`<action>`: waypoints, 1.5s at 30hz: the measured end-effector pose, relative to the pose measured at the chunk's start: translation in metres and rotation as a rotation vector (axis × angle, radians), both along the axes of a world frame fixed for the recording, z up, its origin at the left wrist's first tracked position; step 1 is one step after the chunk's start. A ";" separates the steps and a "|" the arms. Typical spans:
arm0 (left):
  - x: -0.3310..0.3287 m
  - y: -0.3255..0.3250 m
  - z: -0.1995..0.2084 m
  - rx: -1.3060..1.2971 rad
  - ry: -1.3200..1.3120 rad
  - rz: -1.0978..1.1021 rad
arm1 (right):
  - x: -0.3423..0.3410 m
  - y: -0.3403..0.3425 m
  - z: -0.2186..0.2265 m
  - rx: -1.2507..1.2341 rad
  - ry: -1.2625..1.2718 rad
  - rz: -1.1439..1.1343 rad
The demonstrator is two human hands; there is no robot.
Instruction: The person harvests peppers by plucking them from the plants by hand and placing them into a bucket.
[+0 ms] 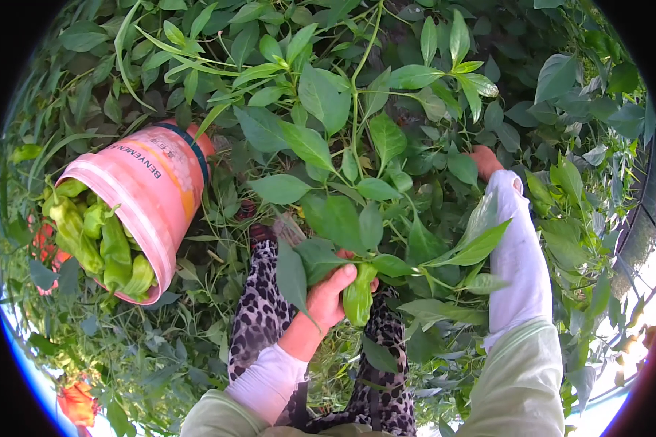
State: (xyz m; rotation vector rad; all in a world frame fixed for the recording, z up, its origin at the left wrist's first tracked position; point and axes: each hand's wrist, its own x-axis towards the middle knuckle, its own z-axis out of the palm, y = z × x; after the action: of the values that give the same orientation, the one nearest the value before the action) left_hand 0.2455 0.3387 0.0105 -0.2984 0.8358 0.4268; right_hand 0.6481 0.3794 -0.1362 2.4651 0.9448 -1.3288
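Observation:
My left hand (326, 300) is closed round a light green pepper (358, 295), with the thumb along its near side and the fingers mostly behind it. Leaves cover the pepper's top, so I cannot tell whether it still hangs on its stem. Stretched out to the right, my right hand (486, 162) reaches in among the leaves of a pepper plant (321, 98); its fingers are hidden there. Over on the left, a pink bucket (142, 167) lies tipped with its mouth toward the lower left, holding several green peppers (115, 251).
Dense pepper foliage surrounds me, and a leafy branch (357, 95) rises between my arms. My legs in spotted trousers (251, 313) stand below my left hand. Something orange-red (78, 403) shows at the lower left. Dark curved lines, perhaps a frame (638, 204), run along the right edge.

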 end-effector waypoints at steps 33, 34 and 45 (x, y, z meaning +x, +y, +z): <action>0.008 -0.019 -0.025 0.156 0.108 -0.050 | -0.166 -0.208 0.111 0.409 0.946 -1.302; 0.012 -0.019 -0.024 0.112 0.149 -0.102 | -0.161 -0.211 0.111 0.394 0.973 -1.291; 0.005 -0.063 0.045 1.016 1.044 -0.793 | -0.194 -0.214 0.144 0.199 0.816 -1.125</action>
State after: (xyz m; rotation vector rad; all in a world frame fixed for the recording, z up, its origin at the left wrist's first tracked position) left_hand 0.2500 0.2755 0.0551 1.2747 1.5129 0.1791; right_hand 0.4542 0.1652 0.0074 2.6474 -0.4586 -2.7851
